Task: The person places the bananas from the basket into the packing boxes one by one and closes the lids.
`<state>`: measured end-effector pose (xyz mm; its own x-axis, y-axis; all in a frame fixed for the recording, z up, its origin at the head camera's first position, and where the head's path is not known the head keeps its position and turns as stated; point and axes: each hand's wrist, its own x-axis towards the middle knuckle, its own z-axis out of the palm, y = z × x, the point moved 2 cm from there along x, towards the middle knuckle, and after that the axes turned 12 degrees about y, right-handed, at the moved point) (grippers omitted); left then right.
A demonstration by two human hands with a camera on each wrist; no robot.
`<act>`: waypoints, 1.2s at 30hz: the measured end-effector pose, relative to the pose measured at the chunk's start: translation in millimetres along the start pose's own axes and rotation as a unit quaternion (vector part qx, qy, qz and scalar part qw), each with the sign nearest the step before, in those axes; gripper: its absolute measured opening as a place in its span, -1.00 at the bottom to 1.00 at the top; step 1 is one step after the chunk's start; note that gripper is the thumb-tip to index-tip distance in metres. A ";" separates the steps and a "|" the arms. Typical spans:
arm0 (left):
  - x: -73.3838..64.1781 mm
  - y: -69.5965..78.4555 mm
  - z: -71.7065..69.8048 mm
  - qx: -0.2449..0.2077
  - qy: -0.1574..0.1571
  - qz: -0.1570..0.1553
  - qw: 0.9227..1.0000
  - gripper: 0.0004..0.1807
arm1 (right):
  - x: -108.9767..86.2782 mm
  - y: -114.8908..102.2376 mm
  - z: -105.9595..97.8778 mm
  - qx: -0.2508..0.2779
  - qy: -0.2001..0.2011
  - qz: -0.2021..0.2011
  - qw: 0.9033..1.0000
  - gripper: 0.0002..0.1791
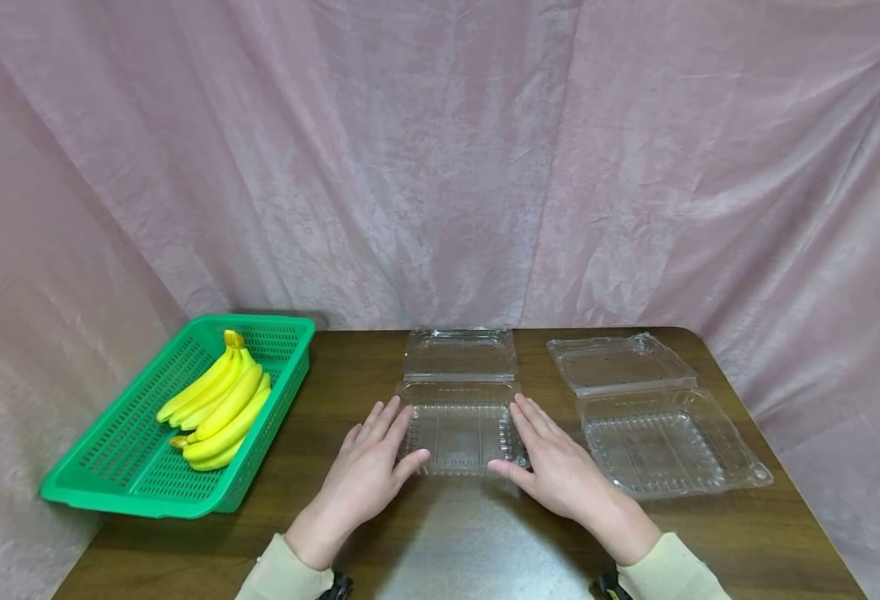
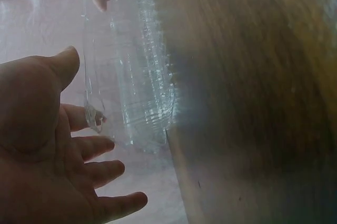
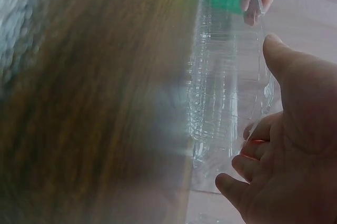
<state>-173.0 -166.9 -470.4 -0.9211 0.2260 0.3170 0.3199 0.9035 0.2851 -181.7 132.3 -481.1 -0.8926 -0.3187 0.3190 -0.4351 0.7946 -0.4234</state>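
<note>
A clear plastic clamshell container lies unfolded on the table, its lid laid back toward the curtain. At its left side is my left hand, fingers extended and thumb near the front corner. My right hand mirrors it at the right side, fingers straight along the rim. Both wrist views show the fingers spread beside the clear wall, not curled round it. Whether each hand touches the plastic or sits just off it, I cannot tell. The container holds nothing that I can see.
On the left stands a green plastic basket with yellow bananas in bunches. A second unfolded clear container lies to the right, near the table's right edge. A pink curtain hangs behind.
</note>
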 end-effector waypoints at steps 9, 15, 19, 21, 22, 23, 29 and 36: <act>3.7 -3.1 -11.4 0.010 0.032 0.015 0.999 -0.10 | -1.5 0.8 -1.7 0.011 -0.009 0.014 1.000 0.14; 4.8 -5.4 -18.9 0.015 0.042 0.021 0.999 -0.10 | -1.6 1.3 -2.3 0.012 -0.010 0.015 1.000 0.15; 4.9 -7.6 -24.0 0.025 0.053 0.024 0.998 -0.10 | -0.6 0.9 -1.3 0.011 -0.011 0.014 1.000 0.15; 5.1 -8.9 -26.7 0.029 0.058 0.023 0.998 -0.11 | -0.3 0.8 -0.6 0.010 -0.012 0.015 1.000 0.16; 5.4 -9.6 -28.1 0.032 0.061 0.023 0.997 -0.11 | 0.0 0.8 -0.4 0.009 -0.013 0.015 1.000 0.16; 5.7 -10.4 -29.7 0.034 0.063 0.022 0.997 -0.11 | 0.3 0.9 -0.2 0.009 -0.014 0.015 1.000 0.16; 7.5 -14.8 -37.9 0.049 0.073 0.025 0.996 -0.13 | 1.0 1.3 0.0 0.008 -0.014 0.015 1.000 0.16; 4.9 -21.5 -44.7 0.052 0.074 0.016 0.996 -0.12 | -1.5 1.1 0.5 0.009 -0.013 0.019 1.000 0.14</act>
<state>-174.5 -201.5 -434.5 -0.8657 0.2057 0.4564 0.3160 0.9316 0.1795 -180.9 133.4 -482.5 -0.9110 -0.3026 0.2802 -0.4031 0.7970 -0.4497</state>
